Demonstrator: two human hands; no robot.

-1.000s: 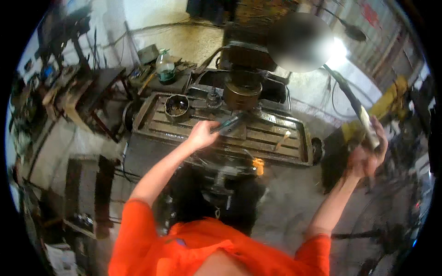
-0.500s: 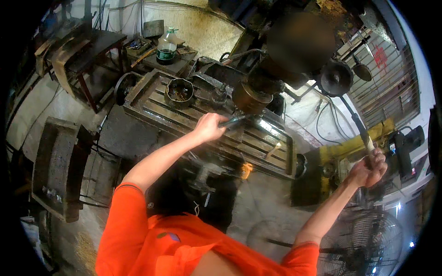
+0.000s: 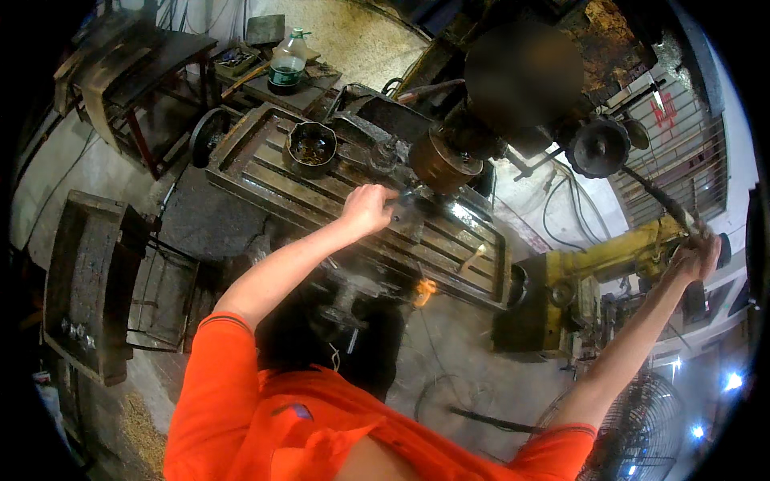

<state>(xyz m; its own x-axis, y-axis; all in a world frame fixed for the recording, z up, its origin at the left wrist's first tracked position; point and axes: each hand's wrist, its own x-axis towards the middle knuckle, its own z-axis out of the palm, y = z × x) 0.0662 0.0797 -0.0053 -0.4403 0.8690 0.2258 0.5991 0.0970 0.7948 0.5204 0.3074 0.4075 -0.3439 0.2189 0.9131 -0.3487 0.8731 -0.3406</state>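
Note:
My right hand (image 3: 695, 258), arm stretched far to the right, is closed round the end of a long lever (image 3: 659, 196). The lever runs up to a dark round hub (image 3: 597, 148) on the machine. Over the slotted metal table (image 3: 277, 186), my left hand (image 3: 366, 210) is closed beside a small dark workpiece or fixture (image 3: 407, 210) under the brown cylindrical machine head (image 3: 443, 160). A dark handle-like piece shows at its fingers, mostly hidden by the hand. A round pot (image 3: 310, 167) with metal chips stands on the table's left part.
A wooden-handled brush (image 3: 473, 258) lies on the table's right part. Behind the table stands a green-capped bottle (image 3: 286, 66). A metal trough (image 3: 88, 280) is at left, a yellow machine (image 3: 573, 264) at right, a fan (image 3: 642, 425) at lower right.
My right hand has swung up and to the right with the lever, and the hub has turned. My left hand stays near the same spot. The whole view has shifted slightly.

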